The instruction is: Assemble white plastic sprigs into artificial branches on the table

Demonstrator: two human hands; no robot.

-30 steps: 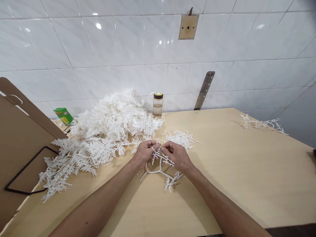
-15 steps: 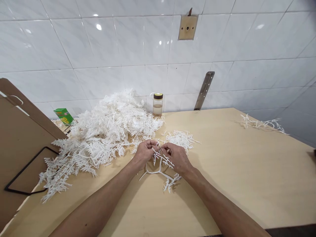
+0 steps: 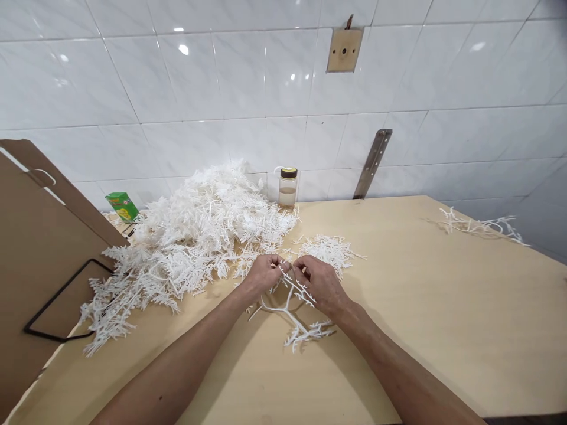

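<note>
Biggest first: pale wooden worktop (image 3: 443,330), far edge toward the tiled wall. Large white pile of branchy sprigs (image 3: 204,218) covers its left part, from near the far edge down toward the left edge. Cardboard panel (image 3: 48,254) stands along that left edge, next to the pile.

Right hand (image 3: 322,286) and left hand (image 3: 263,276) meet mid-worktop, between near and far edges, fingertips almost touching. Left thumb and finger look pinched on the upper end of the white branch (image 3: 287,309); right thumb and finger are close together at it, but can't tell if anything's between them. Branch sits below and between the hands, forks spreading toward the near edge.

Loose sprigs (image 3: 487,225) lie along the right edge, by the far right corner. Small heap of white bits (image 3: 328,252) just beyond the right hand. Bottle (image 3: 287,189) near the far edge; green carton (image 3: 123,206) near the far left corner.

Step, my read: fingertip work on the branch's twigs. Next move probably calls for a steady left pinch and light, precise right fingertips; twigs look thin, could snap.
</note>
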